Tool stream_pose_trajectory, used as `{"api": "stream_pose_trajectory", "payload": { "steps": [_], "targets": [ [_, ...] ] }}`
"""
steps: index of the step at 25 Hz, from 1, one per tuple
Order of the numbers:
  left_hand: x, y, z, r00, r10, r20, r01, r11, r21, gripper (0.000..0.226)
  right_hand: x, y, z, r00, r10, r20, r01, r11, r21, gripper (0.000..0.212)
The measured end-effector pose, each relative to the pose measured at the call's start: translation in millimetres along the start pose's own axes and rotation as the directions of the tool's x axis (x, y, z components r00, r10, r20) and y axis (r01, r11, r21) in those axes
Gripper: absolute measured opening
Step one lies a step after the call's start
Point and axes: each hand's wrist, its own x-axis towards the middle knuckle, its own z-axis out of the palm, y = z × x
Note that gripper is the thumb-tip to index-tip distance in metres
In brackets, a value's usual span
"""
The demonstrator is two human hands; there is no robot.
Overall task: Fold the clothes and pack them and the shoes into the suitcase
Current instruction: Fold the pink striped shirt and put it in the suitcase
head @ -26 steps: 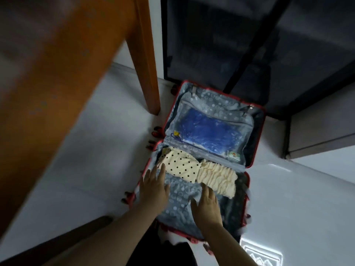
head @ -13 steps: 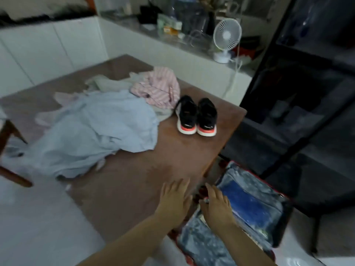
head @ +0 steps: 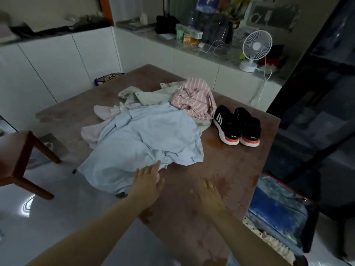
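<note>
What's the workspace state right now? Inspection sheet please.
Surface: brown table, stained.
Job's things: blue shirt, striped shirt, pale garment heaped unfolded; shoes paired beside them; suitcase open on floor, right of table.
Clutter: boxes on counter.
Hands: left hand open, fingertips at blue shirt's edge; right hand open over bare table.
Cables: fan cord hangs off counter; white wires on it.
Surroundings: white cabinets, wooden stool at left.
</note>
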Motion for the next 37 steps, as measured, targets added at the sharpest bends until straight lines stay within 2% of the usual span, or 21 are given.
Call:
{"api": "stream_pose_trajectory", "payload": {
  "steps": [6, 10, 13, 15, 18, 20, 23, 24, 26, 29, 30, 33, 35, 37],
  "targets": [
    [38, -40, -23, 0.994, -0.106, -0.007, 0.106, 0.994, 0.034, 0.067, 64, -30, -26, 0.989, -0.131, -0.068, 0.137, 0.986, 0.098, 0.06],
    [85, -88, -48, 0.986, -0.163, -0.045, 0.166, 0.984, 0.071, 0.071, 112, -57, -24, 0.985, -0.143, -0.092, 0.152, 0.984, 0.096, 0.064],
    [139, -127, -71, 0.986, -0.156, -0.054, 0.16, 0.983, 0.089, 0.075, 152, -82, -16, 0.987, -0.093, -0.133, 0.106, 0.989, 0.101, 0.064],
    [175, -147, -83, 0.992, -0.12, -0.038, 0.123, 0.99, 0.075, 0.079, 170, -93, -11, 0.982, -0.038, -0.187, 0.058, 0.993, 0.104, 0.057],
    [216, -161, -90, 0.998, -0.002, 0.063, 0.002, 1.0, 0.005, 0.086, 183, -100, -11, 0.955, 0.066, -0.29, -0.024, 0.989, 0.146, 0.038],
    [230, -156, -88, 0.99, 0.088, 0.106, -0.08, 0.994, -0.081, 0.08, 181, -95, -23, 0.915, 0.14, -0.378, -0.078, 0.982, 0.174, 0.028],
    [239, -131, -75, 0.977, 0.202, 0.073, -0.186, 0.965, -0.183, 0.062, 168, -77, -44, 0.842, 0.244, -0.481, -0.124, 0.956, 0.267, 0.023],
    [239, -120, -70, 0.972, 0.227, 0.061, -0.214, 0.961, -0.177, 0.058, 161, -69, -49, 0.839, 0.272, -0.47, -0.151, 0.949, 0.278, 0.023],
    [241, -104, -59, 0.971, 0.238, 0.021, -0.235, 0.967, -0.1, 0.048, 153, -56, -53, 0.889, 0.291, -0.353, -0.19, 0.937, 0.293, 0.025],
    [249, -98, -56, 0.966, 0.219, -0.136, -0.225, 0.974, -0.025, 0.033, 161, -54, -65, 0.967, 0.201, -0.155, -0.146, 0.94, 0.307, 0.039],
    [252, -99, -59, 0.961, 0.208, -0.182, -0.214, 0.977, -0.013, 0.03, 171, -57, -72, 0.976, 0.154, -0.155, -0.103, 0.951, 0.292, 0.042],
    [263, -102, -73, 0.959, 0.161, -0.234, -0.171, 0.985, -0.022, 0.035, 224, -70, -94, 0.955, 0.044, -0.294, 0.012, 0.982, 0.186, 0.039],
    [264, -101, -79, 0.969, 0.146, -0.199, -0.151, 0.988, -0.011, 0.041, 271, -80, -104, 0.935, 0.033, -0.352, 0.005, 0.994, 0.106, 0.039],
    [257, -101, -77, 0.973, 0.161, -0.164, -0.159, 0.987, 0.025, 0.041, 313, -92, -111, 0.937, 0.089, -0.338, -0.064, 0.994, 0.084, 0.043]
  ]
}}
